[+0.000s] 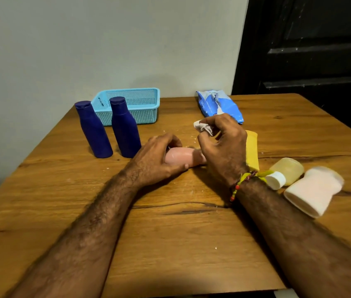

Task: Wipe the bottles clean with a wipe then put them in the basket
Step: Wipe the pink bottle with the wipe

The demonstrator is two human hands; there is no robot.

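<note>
A pink bottle (183, 158) lies on its side at the middle of the wooden table (170, 233), and my left hand (159, 158) grips it from above. Just right of it, my right hand (222, 145) pinches a crumpled white wipe (202, 126) above the bottle's end. Two dark blue bottles (94, 130) (125, 127) stand upright at the left, in front of the light blue basket (136, 104), which looks empty. A yellow bottle (252, 149) lies partly hidden behind my right wrist.
A blue wipes pack (219, 105) lies at the back right of the table. A pale yellow bottle with a white cap (286, 173) and a white-and-pink bottle (312, 190) lie at the right. A wall stands behind, a dark door at the right.
</note>
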